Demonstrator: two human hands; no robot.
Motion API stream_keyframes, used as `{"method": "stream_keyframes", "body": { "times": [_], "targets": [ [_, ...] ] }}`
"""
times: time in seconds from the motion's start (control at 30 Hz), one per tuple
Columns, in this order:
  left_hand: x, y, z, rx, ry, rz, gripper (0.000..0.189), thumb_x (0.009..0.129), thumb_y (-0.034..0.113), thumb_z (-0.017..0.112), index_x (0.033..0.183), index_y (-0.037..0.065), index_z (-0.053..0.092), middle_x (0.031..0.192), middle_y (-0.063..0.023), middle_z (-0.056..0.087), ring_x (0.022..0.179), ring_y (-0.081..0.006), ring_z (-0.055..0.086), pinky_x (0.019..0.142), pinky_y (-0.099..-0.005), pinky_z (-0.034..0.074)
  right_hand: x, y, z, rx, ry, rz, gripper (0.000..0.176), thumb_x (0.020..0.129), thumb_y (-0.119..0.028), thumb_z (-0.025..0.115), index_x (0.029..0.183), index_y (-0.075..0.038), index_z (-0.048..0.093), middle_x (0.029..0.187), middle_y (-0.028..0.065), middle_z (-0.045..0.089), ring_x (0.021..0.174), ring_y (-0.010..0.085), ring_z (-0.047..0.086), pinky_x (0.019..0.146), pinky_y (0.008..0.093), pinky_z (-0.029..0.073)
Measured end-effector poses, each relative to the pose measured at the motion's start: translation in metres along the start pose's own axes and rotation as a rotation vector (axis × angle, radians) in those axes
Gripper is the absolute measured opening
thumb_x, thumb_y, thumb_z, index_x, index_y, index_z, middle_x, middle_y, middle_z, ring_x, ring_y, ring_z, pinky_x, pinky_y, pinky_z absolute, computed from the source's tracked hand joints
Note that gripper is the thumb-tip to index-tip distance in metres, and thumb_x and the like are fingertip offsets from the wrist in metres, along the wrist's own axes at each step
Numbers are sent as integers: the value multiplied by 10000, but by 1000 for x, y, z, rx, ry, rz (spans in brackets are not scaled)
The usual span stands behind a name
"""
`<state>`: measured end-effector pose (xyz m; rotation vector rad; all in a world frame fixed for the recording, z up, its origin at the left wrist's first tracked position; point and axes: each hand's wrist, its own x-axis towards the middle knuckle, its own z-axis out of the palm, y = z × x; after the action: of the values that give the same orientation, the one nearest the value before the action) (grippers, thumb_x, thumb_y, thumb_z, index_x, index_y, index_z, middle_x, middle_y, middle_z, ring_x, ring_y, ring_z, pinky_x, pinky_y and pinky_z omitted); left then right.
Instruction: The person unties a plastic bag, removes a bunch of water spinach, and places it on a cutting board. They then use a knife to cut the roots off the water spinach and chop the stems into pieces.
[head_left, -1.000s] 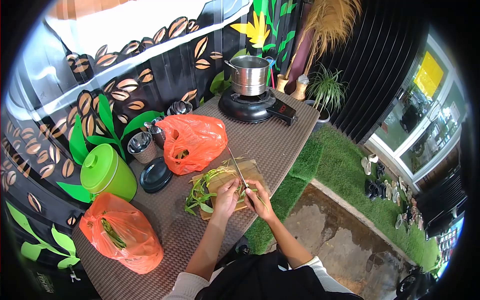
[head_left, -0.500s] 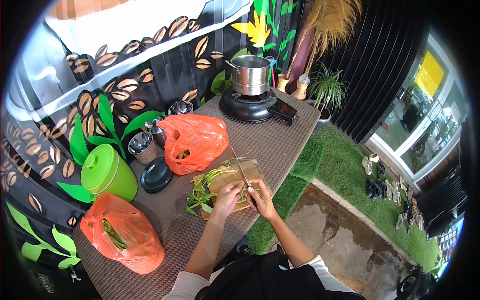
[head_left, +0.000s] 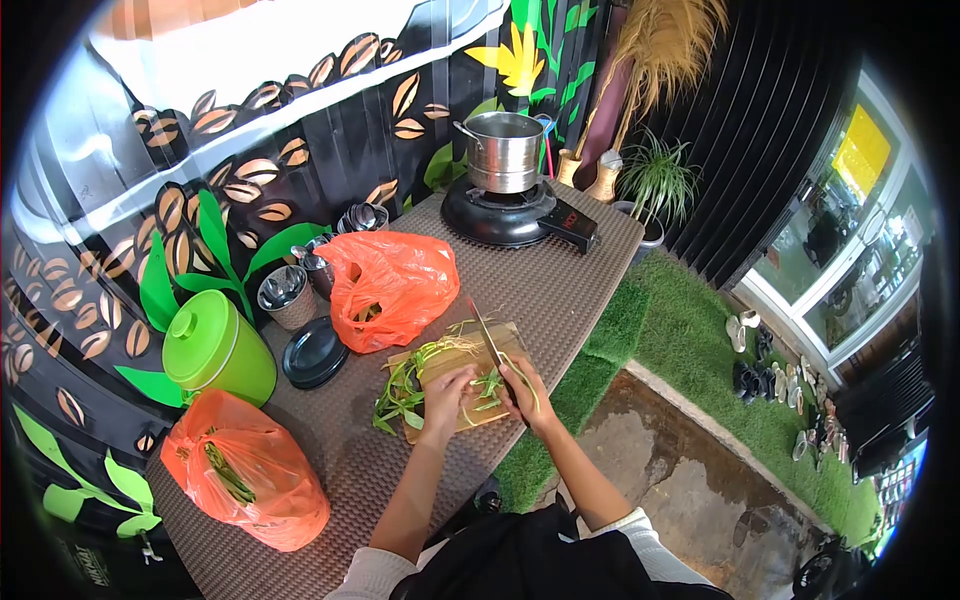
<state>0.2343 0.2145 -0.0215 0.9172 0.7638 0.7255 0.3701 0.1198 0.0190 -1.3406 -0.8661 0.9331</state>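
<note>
My right hand (head_left: 526, 392) is wrapped round the handle of a knife (head_left: 486, 332), whose blade points away from me over the wooden cutting board (head_left: 508, 340). A thin green stem (head_left: 530, 377) lies along the same hand. Just left of it, my left hand (head_left: 449, 398) is above the board with its fingers curled in; what they hold, if anything, is hidden. Leafy green stems (head_left: 402, 393) are heaped on the board's left side, with pale roots towards its far edge. Short cut green pieces (head_left: 487, 388) lie between my hands.
One orange plastic bag (head_left: 395, 285) stands beyond the board; another, holding greens (head_left: 228, 470), is at near left. A green lidded container (head_left: 217, 345), a black lid (head_left: 314, 352) and cutlery holders (head_left: 287, 296) line the wall side. A metal pot (head_left: 503, 155) sits on a portable stove (head_left: 500, 213).
My hands have moved apart: the left slightly left, the right slightly right with the knife. More cut green pieces show on the board between them.
</note>
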Motion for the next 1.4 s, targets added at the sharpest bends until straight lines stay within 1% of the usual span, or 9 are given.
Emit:
{"method": "stream_keyframes", "body": {
  "times": [0.1,0.33,0.53,0.6,0.7,0.73,0.83,1.07,1.4],
  "targets": [
    [9,2,-7,-307,13,17,265,930,155,567,1152,14,597,867,0,590,736,-82,523,631,-212,416,23,27,-17,375,-177,644,298,996,-382,406,1025,-92,466,519,-5,406,353,80,332,323,222,264],
    [37,-36,-50,-518,152,158,337,954,175,511,1242,0,510,979,-65,588,840,-127,552,760,-262,452,48,71,-23,1075,-330,913,426,984,-441,393,1186,-88,523,543,-21,371,365,61,309,328,200,272],
    [30,-39,-58,190,309,214,454,911,175,563,1322,5,471,1238,-167,554,1012,-247,587,957,-349,421,23,51,-34,770,-383,635,415,988,-386,390,1227,-63,493,545,-28,367,367,61,297,323,208,261],
    [20,-26,-50,1129,367,729,436,869,152,611,1283,35,535,1346,-224,472,1095,-351,568,965,-383,430,16,49,-45,831,-221,592,395,987,-368,390,1230,-74,494,550,-27,369,371,63,303,326,208,264],
    [13,-4,-32,1434,357,1027,365,846,146,621,1191,27,606,1220,-258,563,1032,-378,603,879,-380,479,5,50,-65,840,-113,559,382,990,-340,378,1222,-62,501,544,-27,364,374,65,317,334,211,282],
    [18,-3,-27,1431,351,1031,365,846,146,621,1191,27,606,1220,-258,563,1032,-378,603,879,-380,479,2,53,-70,838,-46,531,383,995,-326,366,1227,-52,499,535,-29,359,373,66,323,336,216,293],
    [41,-18,-5,717,-165,477,270,828,141,638,1072,29,659,965,-163,686,905,-287,660,822,-371,498,-9,65,-81,815,24,495,359,985,-310,378,1200,-57,514,542,-22,364,377,74,323,350,224,293],
    [75,-51,41,1235,-322,793,287,790,148,680,1044,15,667,1015,-190,656,896,-331,638,798,-394,501,-37,78,-77,786,119,459,339,979,-283,380,1173,-40,515,526,-10,361,383,94,317,366,239,278],
    [78,-90,48,1122,-243,653,43,738,42,636,768,17,618,820,-140,647,809,-313,607,761,-426,472,-63,68,-68,589,148,462,320,926,-184,448,1197,-24,505,577,21,428,425,89,370,389,238,318]
  ]
}}
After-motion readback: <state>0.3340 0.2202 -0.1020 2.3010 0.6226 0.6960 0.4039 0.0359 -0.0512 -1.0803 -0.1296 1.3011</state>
